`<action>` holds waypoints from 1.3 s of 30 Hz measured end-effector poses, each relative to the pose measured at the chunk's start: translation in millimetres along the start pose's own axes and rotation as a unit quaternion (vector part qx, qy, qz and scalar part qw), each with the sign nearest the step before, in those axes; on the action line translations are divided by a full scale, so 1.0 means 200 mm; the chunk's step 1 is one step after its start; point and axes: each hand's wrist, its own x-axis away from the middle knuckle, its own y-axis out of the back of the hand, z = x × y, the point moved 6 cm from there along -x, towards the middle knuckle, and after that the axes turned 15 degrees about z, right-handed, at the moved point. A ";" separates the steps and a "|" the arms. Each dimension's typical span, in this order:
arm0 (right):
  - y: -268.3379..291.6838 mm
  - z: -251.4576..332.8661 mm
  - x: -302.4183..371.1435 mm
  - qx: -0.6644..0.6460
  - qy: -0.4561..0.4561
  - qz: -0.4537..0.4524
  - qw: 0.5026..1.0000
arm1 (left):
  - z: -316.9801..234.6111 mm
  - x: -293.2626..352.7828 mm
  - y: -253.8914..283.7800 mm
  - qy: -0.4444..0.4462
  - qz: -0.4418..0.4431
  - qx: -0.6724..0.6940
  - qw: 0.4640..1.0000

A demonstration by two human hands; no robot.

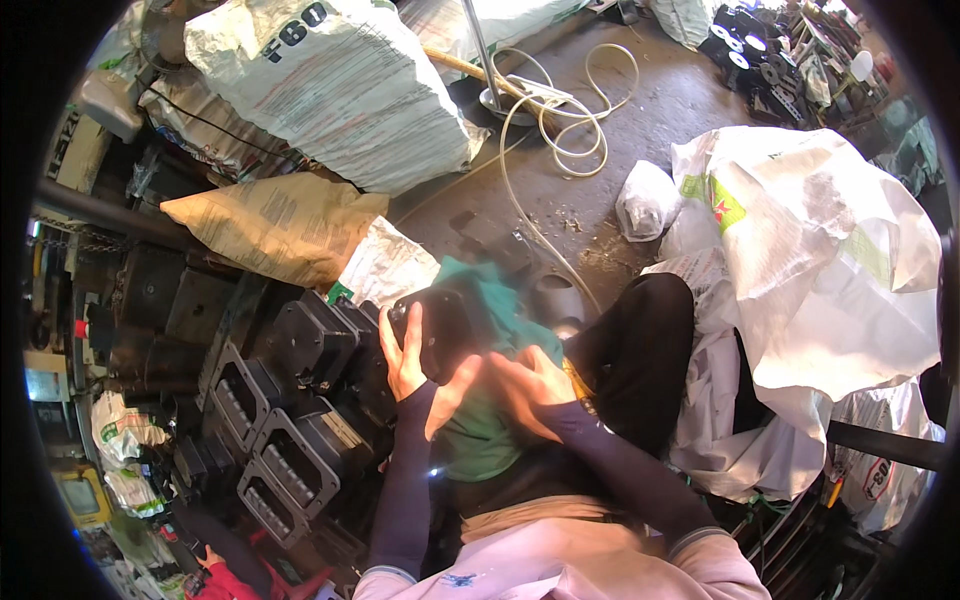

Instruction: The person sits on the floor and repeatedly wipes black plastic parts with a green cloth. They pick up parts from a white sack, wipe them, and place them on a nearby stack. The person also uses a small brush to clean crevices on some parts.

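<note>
My left hand (pixel 408 358) grips a black box-like housing (pixel 450 325) by its left side, fingers spread along the edge and the thumb low on its front. On the right, my right hand (pixel 535 385) is curled against a green cloth (pixel 485 445), close to the housing's lower right corner. Glare and motion blur soften its fingertips. The cloth spreads over my lap and shows again behind the housing. Just left of my left hand, several similar black housings (pixel 315 340) stand together, some with open rectangular frames (pixel 285 470).
Brown paper sack (pixel 285 225) and big white sack (pixel 340 95) lie ahead on the left. Pale hose (pixel 590 125) coils on the floor. White sacks (pixel 800 270) crowd my right side. Black parts (pixel 755 60) are heaped far right. Another person's hand (pixel 210 557) shows lower left.
</note>
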 end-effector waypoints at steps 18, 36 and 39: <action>-0.03 0.08 0.11 -0.062 0.035 0.066 0.995 | 0.09 -0.03 0.03 -0.019 0.039 0.016 0.999; -0.13 0.12 0.05 -0.116 -0.026 -0.133 0.984 | 0.10 -0.04 0.05 -0.088 0.032 -0.107 0.990; -0.13 0.19 0.12 -0.148 0.090 -0.093 0.981 | 0.11 -0.01 0.03 0.048 -0.072 -0.068 0.994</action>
